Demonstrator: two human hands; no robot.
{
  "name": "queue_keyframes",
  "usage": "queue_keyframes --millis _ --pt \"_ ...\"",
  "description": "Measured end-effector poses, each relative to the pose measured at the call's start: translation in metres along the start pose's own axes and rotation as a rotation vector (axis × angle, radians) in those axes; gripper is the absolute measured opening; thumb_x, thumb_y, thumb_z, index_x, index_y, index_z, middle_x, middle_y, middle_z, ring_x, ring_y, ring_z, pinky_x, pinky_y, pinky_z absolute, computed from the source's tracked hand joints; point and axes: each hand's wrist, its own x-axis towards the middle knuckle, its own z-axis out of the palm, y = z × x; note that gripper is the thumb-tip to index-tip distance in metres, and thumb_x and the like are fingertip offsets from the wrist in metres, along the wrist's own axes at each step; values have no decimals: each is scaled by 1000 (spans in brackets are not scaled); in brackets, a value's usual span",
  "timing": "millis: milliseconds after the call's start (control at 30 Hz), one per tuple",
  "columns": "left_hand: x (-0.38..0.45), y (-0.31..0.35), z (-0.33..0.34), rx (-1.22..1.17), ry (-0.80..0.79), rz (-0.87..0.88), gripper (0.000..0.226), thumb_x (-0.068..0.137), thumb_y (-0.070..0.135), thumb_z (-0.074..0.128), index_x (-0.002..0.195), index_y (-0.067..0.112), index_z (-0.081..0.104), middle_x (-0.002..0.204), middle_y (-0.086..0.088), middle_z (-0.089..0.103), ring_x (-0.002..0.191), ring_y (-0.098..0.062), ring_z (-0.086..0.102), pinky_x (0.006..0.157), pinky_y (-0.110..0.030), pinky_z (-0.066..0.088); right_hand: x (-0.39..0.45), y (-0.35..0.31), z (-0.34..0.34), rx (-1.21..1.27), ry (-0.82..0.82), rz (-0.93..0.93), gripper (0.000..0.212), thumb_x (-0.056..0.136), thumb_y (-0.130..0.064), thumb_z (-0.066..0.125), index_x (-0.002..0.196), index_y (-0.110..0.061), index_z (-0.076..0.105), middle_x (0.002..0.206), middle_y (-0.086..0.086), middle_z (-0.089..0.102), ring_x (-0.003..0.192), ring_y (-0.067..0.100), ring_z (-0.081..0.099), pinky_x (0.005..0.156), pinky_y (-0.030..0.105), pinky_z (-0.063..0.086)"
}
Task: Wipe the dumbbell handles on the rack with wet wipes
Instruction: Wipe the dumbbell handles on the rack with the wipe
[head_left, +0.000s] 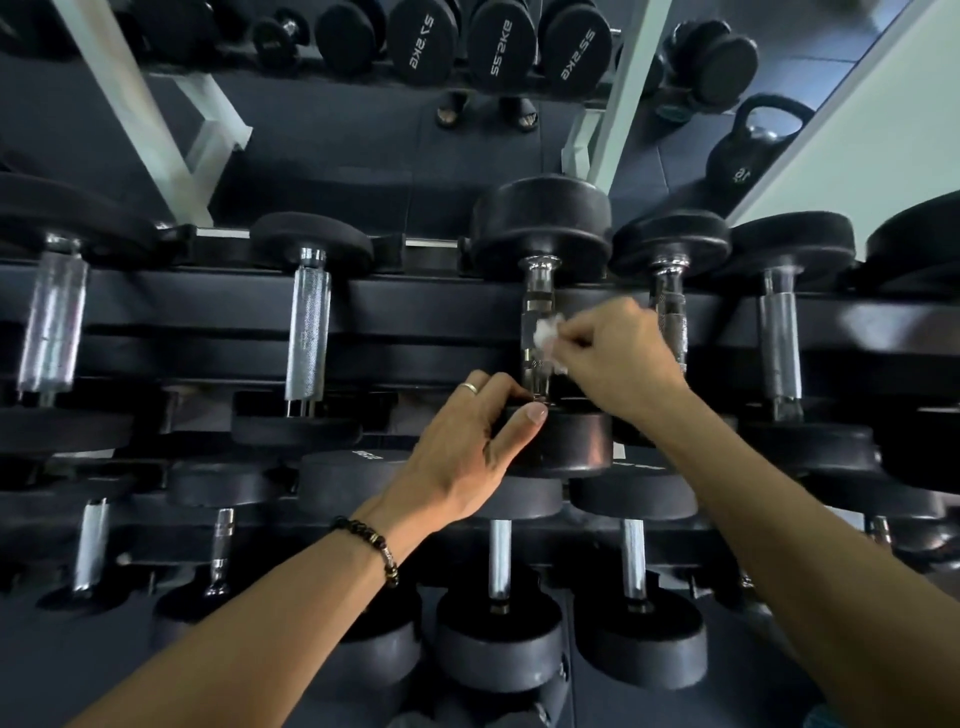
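A tiered black dumbbell rack (447, 306) spans the view, its upper shelf holding a row of black rubber-headed dumbbells with chrome knurled handles; a lower shelf carries smaller ones, and a mirror behind shows further weights. The black round-headed dumbbell being cleaned (543, 228) lies in the middle of the upper shelf, its far head raised above its neighbours' and its near head (571, 441) towards the camera. A black kettlebell (748, 145) stands on the floor at upper right.

The left hand (462, 457), with a ring and a beaded bracelet (371, 548) at the wrist, grips the rim of the near head, fingers curled over its top and thumb on its face, steadying it. The right hand (608, 358) pinches a small crumpled white wet wipe (548, 338) against the chrome handle (537, 332), fingers bent round the wipe.

Risks, as judged: the wipe is bunched small, so it may skip parts of the knurling or the underside. A wet handle may let the dumbbell roll if the steadying grip loosens. Fingers near the head could be pinched against the neighbouring dumbbell (670, 312) just beside it.
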Motion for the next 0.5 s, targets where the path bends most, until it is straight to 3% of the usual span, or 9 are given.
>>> queue_keyframes --millis 67,133,200,267,333,400,433,500 --pt "0 -1 1 -1 0 -7 44 90 70 33 93 30 53 91 7 48 84 -8 52 74 -33 49 -12 6 0 -20 -84 2 29 88 -40 71 73 -15 74 73 -4 70 73 12 66 64 15 51" --pt "0 1 0 -6 -1 -10 45 90 70 33 93 30 53 91 8 48 83 -8 52 73 -31 49 -3 4 0 83 -21 20 18 83 -34 78 84 -16 75 90 -8 73 85 6 67 75 18 52" --pt "0 2 0 -3 2 -9 45 89 70 33 94 29 53 92 7 49 83 -8 53 73 -30 49 12 0 -2 203 77 22 15 82 -30 80 87 -18 72 96 -12 71 87 1 66 76 10 49" --pt "0 1 0 0 7 -12 45 89 70 32 93 30 53 92 7 49 83 -8 53 72 -29 49 16 -1 -7 199 60 0 13 82 -30 80 84 -20 71 94 -10 72 87 2 67 79 13 51" --pt "-1 0 1 -3 5 -10 43 89 70 32 92 32 51 91 6 48 83 -8 52 72 -28 48 10 3 -12 66 -131 -9 12 80 -28 81 75 -23 70 87 -7 73 85 8 68 83 27 56" --pt "-1 0 1 3 6 -8 45 88 73 29 91 33 50 89 7 47 83 -8 51 72 -28 47 1 5 -15 -41 -344 7 18 78 -27 83 68 -25 67 79 -10 69 83 9 67 78 27 54" --pt "-1 0 2 5 9 -8 47 88 74 28 91 33 50 89 8 47 83 -7 51 72 -27 47 1 7 -15 -44 -352 0 20 77 -26 83 66 -25 66 78 -11 69 82 8 66 76 25 52" --pt "-1 1 2 1 15 -14 48 87 75 28 92 33 51 90 9 48 84 -7 52 73 -27 47 7 7 -13 54 -197 -2 18 77 -24 83 68 -26 68 81 -10 71 82 7 67 76 22 53"
